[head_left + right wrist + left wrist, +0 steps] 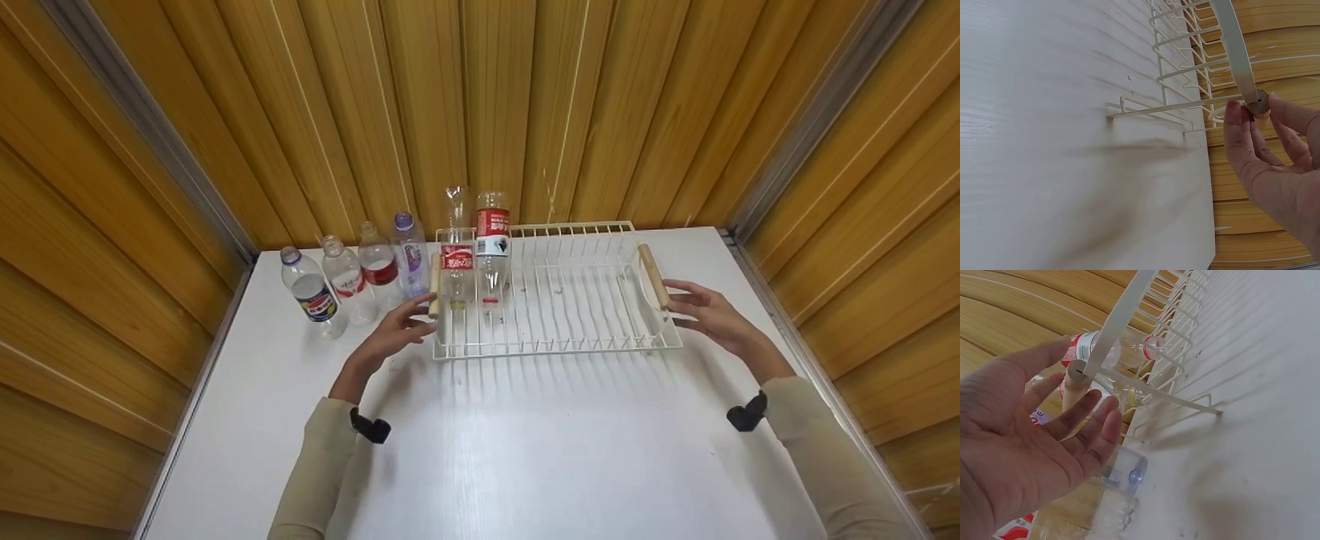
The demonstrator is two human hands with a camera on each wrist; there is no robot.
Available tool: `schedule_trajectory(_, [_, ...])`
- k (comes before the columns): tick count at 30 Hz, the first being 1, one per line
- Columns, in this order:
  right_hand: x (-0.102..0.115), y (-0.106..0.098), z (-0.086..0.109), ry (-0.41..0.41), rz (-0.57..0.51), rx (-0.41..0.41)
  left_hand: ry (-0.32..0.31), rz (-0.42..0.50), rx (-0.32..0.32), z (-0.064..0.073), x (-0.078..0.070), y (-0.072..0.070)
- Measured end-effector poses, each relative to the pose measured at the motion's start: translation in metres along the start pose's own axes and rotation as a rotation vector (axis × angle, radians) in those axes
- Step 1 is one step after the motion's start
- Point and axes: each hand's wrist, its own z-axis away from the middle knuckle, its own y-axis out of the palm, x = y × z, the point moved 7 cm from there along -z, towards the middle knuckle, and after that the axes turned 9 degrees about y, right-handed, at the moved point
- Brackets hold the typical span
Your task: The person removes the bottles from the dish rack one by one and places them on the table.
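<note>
A white wire rack (577, 349) with wooden end handles stands on the table. My left hand (395, 330) is at its left wooden handle (434, 285); in the left wrist view the hand's fingers (1092, 430) are loosely spread beside that handle. On the right, my right hand (709, 315) pinches the right wooden handle (653, 276). The right wrist view shows its thumb and fingertips on either side of the handle end (1259, 104). Two clear plastic bottles, one with a red label (457, 256) and one with a red-and-white label (493, 232), stand cap end down in the rack's left part.
Left of the rack stand several empty bottles: a blue-labelled one (315, 300), a white-and-red-labelled one (349, 281), a dark-red-labelled one (381, 271) and a purple-capped one (411, 259). Wood-panelled walls (420, 90) enclose the white table (510, 465) at back and sides.
</note>
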Motion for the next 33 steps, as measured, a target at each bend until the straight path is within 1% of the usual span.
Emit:
schedule_trajectory(4, [-0.001, 0.0, -0.001, 0.001, -0.012, 0.004, 0.016, 0.001, 0.025, -0.007, 0.001, 0.008])
schedule_trajectory(9, [0.0, 0.001, -0.001, -0.006, -0.024, 0.009, 0.005, 0.004, 0.044, -0.008, 0.003, 0.012])
schedule_trajectory(15, [0.005, 0.0, 0.0, -0.021, -0.016, 0.012, -0.007, 0.003, 0.115, -0.008, 0.004, 0.012])
schedule_trajectory(19, [0.012, -0.002, -0.001, -0.024, 0.013, 0.011, -0.003, -0.014, 0.143, -0.01, 0.004, 0.009])
schedule_trajectory(25, [0.036, -0.015, -0.004, -0.023, 0.123, -0.032, 0.026, -0.02, 0.18, -0.011, 0.001, 0.011])
schedule_trajectory(27, [0.047, -0.017, -0.006, -0.02, 0.17, -0.042, 0.025, -0.016, 0.18, -0.011, 0.003, 0.011])
schedule_trajectory(30, [0.065, -0.012, -0.011, -0.009, 0.222, -0.033, 0.009, -0.035, 0.166, -0.011, 0.006, 0.009])
schedule_trajectory(33, [0.084, 0.001, -0.018, -0.006, 0.257, -0.017, -0.007, -0.043, 0.149, -0.011, 0.008, 0.009])
